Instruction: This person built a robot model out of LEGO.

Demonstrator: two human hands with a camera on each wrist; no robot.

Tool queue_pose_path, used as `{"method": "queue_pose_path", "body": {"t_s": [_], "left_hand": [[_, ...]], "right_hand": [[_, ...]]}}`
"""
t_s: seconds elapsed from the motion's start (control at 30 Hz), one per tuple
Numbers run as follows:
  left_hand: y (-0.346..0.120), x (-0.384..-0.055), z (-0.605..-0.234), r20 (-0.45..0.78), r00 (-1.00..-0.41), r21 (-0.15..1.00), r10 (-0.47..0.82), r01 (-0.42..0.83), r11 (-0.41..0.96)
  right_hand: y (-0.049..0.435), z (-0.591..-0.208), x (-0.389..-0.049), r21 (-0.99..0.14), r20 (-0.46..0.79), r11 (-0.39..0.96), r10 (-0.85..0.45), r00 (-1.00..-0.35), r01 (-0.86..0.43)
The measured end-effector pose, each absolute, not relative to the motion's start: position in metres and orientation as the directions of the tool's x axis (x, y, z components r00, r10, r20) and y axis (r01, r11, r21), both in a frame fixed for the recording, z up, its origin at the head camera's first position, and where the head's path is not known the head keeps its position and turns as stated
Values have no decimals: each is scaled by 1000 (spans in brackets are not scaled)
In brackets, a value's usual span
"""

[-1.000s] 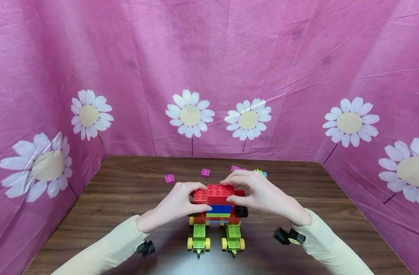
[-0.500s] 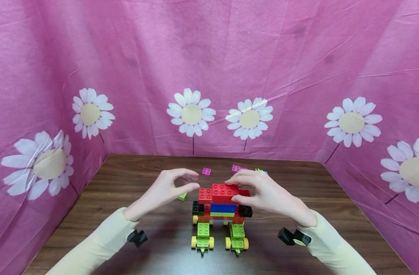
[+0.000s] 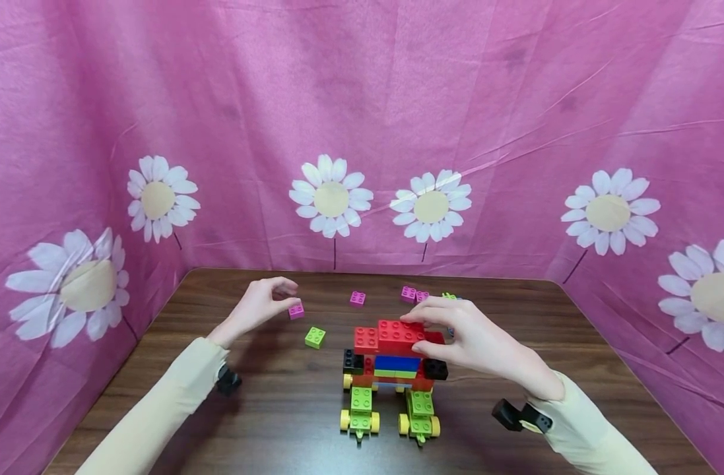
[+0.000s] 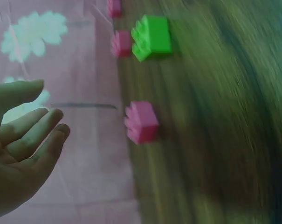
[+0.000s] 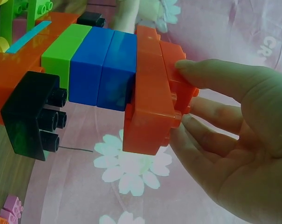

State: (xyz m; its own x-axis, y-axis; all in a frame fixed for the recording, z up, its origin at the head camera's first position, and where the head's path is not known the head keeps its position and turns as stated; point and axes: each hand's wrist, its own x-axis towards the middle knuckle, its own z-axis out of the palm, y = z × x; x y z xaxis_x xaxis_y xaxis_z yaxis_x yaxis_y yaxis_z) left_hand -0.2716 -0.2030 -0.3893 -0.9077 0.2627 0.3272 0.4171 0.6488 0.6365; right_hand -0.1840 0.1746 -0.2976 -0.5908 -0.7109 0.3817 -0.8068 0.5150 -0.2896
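A toy-brick model stands on the table. It has red bricks on top, blue and lime bricks below, a black brick at each side and lime wheeled bases with yellow wheels. My right hand holds the top red brick between thumb and fingers, as the right wrist view also shows. Farther left, my left hand hovers by a pink brick. Its fingers are relaxed, and the left wrist view shows them apart from that brick with nothing between them.
A lime brick lies between the left hand and the model. Toward the back are another pink brick and a pink pair. Lime and blue pieces lie partly hidden behind the right hand. A pink flowered cloth encloses the table.
My left hand has left the model and moved left and back to the pink brick, uncovering the lime brick. My right hand stays on the top red brick; the model appears slightly farther right.
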Motion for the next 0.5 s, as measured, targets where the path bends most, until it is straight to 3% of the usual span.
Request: {"method": "queue_pose_path", "body": {"t_s": [0.5], "left_hand": [[-209,-299,-425,171,-930,573,325,363,735]], "right_hand": [[189,-299,-182,-300,386,512,-707,-593,-805]]}}
